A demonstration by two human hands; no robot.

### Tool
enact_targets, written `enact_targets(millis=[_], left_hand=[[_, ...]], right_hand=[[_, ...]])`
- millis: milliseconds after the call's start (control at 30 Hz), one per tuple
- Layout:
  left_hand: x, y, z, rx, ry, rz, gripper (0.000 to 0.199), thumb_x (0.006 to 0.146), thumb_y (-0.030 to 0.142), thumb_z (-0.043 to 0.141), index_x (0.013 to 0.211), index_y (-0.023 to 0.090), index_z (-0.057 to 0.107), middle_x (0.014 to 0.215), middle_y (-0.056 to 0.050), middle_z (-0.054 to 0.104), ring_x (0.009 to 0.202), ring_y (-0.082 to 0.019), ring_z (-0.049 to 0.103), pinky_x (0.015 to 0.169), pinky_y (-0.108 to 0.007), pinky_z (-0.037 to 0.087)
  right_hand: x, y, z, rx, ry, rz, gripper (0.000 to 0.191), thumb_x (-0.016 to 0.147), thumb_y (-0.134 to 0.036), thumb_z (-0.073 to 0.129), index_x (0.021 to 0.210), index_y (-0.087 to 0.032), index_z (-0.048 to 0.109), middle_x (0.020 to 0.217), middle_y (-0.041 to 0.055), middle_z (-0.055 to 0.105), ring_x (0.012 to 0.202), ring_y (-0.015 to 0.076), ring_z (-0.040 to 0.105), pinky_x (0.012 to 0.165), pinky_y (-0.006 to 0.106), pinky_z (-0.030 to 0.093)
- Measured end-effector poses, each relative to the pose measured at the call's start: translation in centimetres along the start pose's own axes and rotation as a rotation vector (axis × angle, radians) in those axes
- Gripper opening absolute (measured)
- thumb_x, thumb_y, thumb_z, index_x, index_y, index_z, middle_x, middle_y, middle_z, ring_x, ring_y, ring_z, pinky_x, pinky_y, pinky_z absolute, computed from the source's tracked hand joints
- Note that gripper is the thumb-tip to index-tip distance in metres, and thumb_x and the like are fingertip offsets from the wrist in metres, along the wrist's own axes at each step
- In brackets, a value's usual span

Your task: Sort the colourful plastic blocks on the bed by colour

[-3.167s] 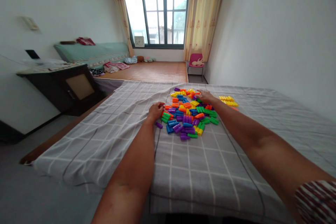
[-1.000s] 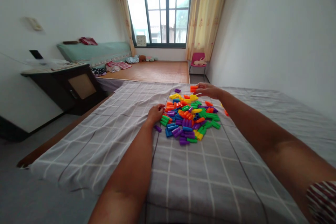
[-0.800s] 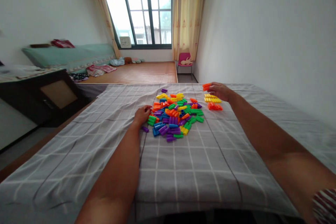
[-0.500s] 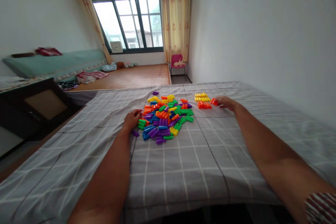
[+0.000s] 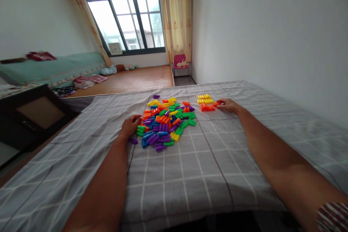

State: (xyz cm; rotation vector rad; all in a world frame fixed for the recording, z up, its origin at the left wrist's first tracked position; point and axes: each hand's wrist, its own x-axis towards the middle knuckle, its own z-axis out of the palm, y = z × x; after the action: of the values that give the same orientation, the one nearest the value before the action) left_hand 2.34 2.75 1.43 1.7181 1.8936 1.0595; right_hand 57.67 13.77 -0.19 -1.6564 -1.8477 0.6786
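A heap of small bullet-shaped plastic pieces (image 5: 164,127) in purple, blue, green, orange and yellow lies on the checked grey cloth. At the heap's left edge, my left hand (image 5: 131,125) has its fingers bent together beside orange and green pieces; what is between them is too small to make out. To the right, my right hand (image 5: 228,105) pinches an orange plastic piece (image 5: 216,104). This piece is at the right end of a row of orange pieces (image 5: 207,107). Two rows of yellow pieces (image 5: 205,99) lie just behind that row.
The grey checked cloth (image 5: 190,174) covers the surface under the pieces. A single purple piece (image 5: 156,96) lies behind the heap, another purple piece (image 5: 133,140) near my left wrist. A dark cabinet (image 5: 32,116) stands left; a white wall (image 5: 266,36) rises right.
My right hand has brought the orange piece in close against the orange row. My left hand stays at the heap's left edge. The whole view has shifted slightly.
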Motion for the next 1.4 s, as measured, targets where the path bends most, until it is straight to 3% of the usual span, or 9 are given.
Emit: enact_targets(millis=[133, 267, 400, 700, 867, 967, 1067, 1200, 1400], left_hand=[[0.1, -0.3, 0.1, -0.022, -0.007, 0.006, 0.038, 0.072, 0.034, 0.055, 0.103, 0.016, 0.068, 0.088, -0.005, 0.074, 0.079, -0.019, 0.068, 0.072, -0.028, 0.054], [0.1, -0.5, 0.2, -0.020, 0.000, -0.004, 0.038, 0.072, 0.034, 0.056, 0.103, 0.016, 0.068, 0.089, -0.005, 0.074, 0.079, -0.019, 0.068, 0.072, -0.028, 0.054], [0.1, -0.2, 0.1, -0.022, -0.004, -0.009, 0.037, 0.072, 0.035, 0.057, 0.102, 0.017, 0.068, 0.088, -0.004, 0.074, 0.079, -0.019, 0.068, 0.072, -0.028, 0.054], [0.0, 0.0, 0.0, -0.005, -0.003, -0.002, 0.034, 0.073, 0.029, 0.054, 0.102, 0.017, 0.068, 0.088, -0.004, 0.074, 0.079, -0.019, 0.068, 0.073, -0.028, 0.054], [0.0, -0.4, 0.3, -0.032, -0.005, -0.009, 0.036, 0.075, 0.030, 0.054, 0.105, 0.015, 0.067, 0.088, -0.005, 0.074, 0.077, -0.018, 0.068, 0.071, -0.028, 0.054], [0.1, -0.6, 0.4, -0.025, -0.001, 0.004, 0.036, 0.075, 0.030, 0.054, 0.105, 0.014, 0.068, 0.088, -0.005, 0.074, 0.076, -0.017, 0.068, 0.071, -0.027, 0.053], [0.3, -1.1, 0.5, 0.003, -0.007, 0.009, 0.036, 0.077, 0.029, 0.052, 0.107, 0.015, 0.067, 0.090, -0.005, 0.074, 0.079, -0.017, 0.068, 0.072, -0.026, 0.053], [0.6, -1.7, 0.7, 0.057, -0.003, 0.040, 0.035, 0.079, 0.027, 0.050, 0.108, 0.016, 0.068, 0.090, -0.004, 0.074, 0.083, -0.017, 0.068, 0.075, -0.026, 0.053], [0.4, -1.5, 0.8, 0.127, 0.007, 0.050, 0.036, 0.080, 0.022, 0.049, 0.109, 0.016, 0.068, 0.092, -0.005, 0.074, 0.082, -0.016, 0.068, 0.072, -0.025, 0.051]], right_hand=[[-0.4, -1.4, -0.3, 0.021, 0.068, -0.097, 0.049, 0.069, -0.020, 0.064, 0.118, -0.015, 0.064, 0.118, 0.0111, 0.066, 0.091, 0.0200, 0.063, 0.082, 0.032, 0.051], [-1.0, -3.9, -0.1, 0.063, -0.025, -0.243, 0.054, 0.068, -0.016, 0.065, 0.122, -0.016, 0.060, 0.118, 0.0104, 0.066, 0.096, 0.0194, 0.062, 0.086, 0.031, 0.051], [-0.9, -5.2, 0.5, -0.125, -0.078, -0.272, 0.051, 0.064, -0.014, 0.066, 0.114, -0.019, 0.066, 0.111, 0.0069, 0.069, 0.090, 0.0195, 0.064, 0.086, 0.031, 0.050], [-0.6, -5.0, 1.0, -0.286, -0.081, -0.255, 0.051, 0.068, -0.021, 0.069, 0.118, -0.019, 0.068, 0.088, 0.0037, 0.071, 0.075, 0.0174, 0.062, 0.075, 0.027, 0.048], [-0.5, -4.5, 1.1, -0.187, -0.043, -0.318, 0.042, 0.069, -0.024, 0.070, 0.111, -0.020, 0.070, 0.109, 0.0066, 0.067, 0.073, 0.0146, 0.060, 0.072, 0.027, 0.050], [-0.3, -3.8, 1.1, -0.193, -0.052, -0.342, 0.033, 0.071, -0.026, 0.068, 0.104, -0.019, 0.072, 0.110, 0.0082, 0.065, 0.072, 0.0141, 0.060, 0.070, 0.027, 0.051], [-0.4, -3.9, 0.7, -0.182, -0.016, -0.372, 0.037, 0.073, -0.031, 0.068, 0.108, -0.018, 0.070, 0.113, 0.0096, 0.064, 0.070, 0.0137, 0.059, 0.069, 0.028, 0.052], [-1.3, -6.9, 0.8, -0.178, 0.112, -0.439, 0.038, 0.077, -0.033, 0.063, 0.112, -0.020, 0.068, 0.113, 0.0087, 0.066, 0.070, 0.0138, 0.060, 0.069, 0.028, 0.052], [-2.5, -13.2, 5.8, -0.270, -0.037, -0.574, 0.031, 0.082, -0.025, 0.056, 0.110, -0.021, 0.069, 0.105, 0.0057, 0.071, 0.076, 0.0149, 0.065, 0.075, 0.027, 0.052]])
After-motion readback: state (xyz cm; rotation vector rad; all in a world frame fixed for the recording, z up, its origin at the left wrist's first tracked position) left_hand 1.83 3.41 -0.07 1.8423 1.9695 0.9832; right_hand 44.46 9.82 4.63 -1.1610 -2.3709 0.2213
